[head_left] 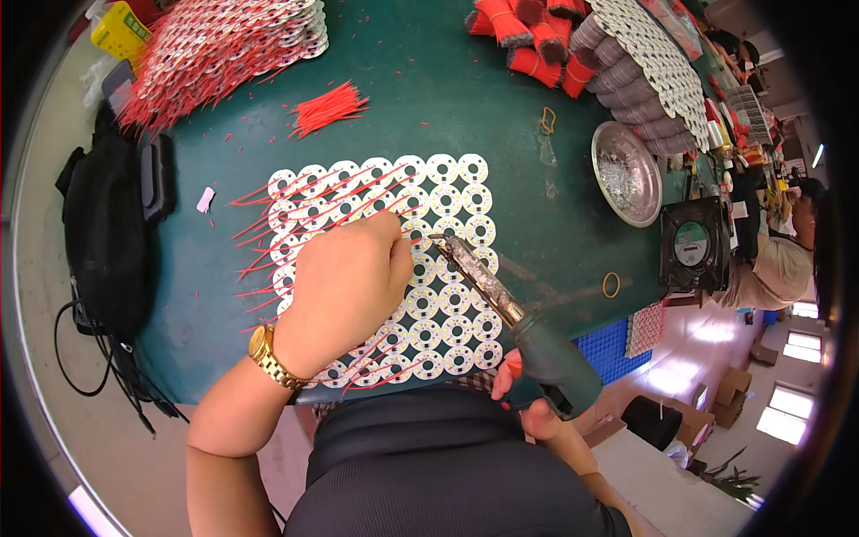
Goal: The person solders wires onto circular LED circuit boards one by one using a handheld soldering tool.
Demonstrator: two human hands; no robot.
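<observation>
A panel of round white LED circuit boards (443, 170), joined in rows, lies on the green tabletop. Thin red wires (259, 224) run across its left columns and stick out past the left edge. Over the panel's middle, my left hand (344, 273) is closed in a pinch; a short bit of red wire (416, 240) shows at its fingertips, most of which are hidden. My right hand (537, 416) grips the dark green handle of a soldering iron (488, 291). The iron's bent tip touches or hovers just above a board beside the left fingertips; I cannot tell which.
A loose bunch of red wires (329, 109) lies beyond the panel, near stacked wired boards (233, 45). Rightward are red wire bundles (537, 40), stacked bare boards (658, 72), a metal dish (626, 174) and a fan (691, 243). A black bag (107, 233) sits left. Another person (778, 268) is far right.
</observation>
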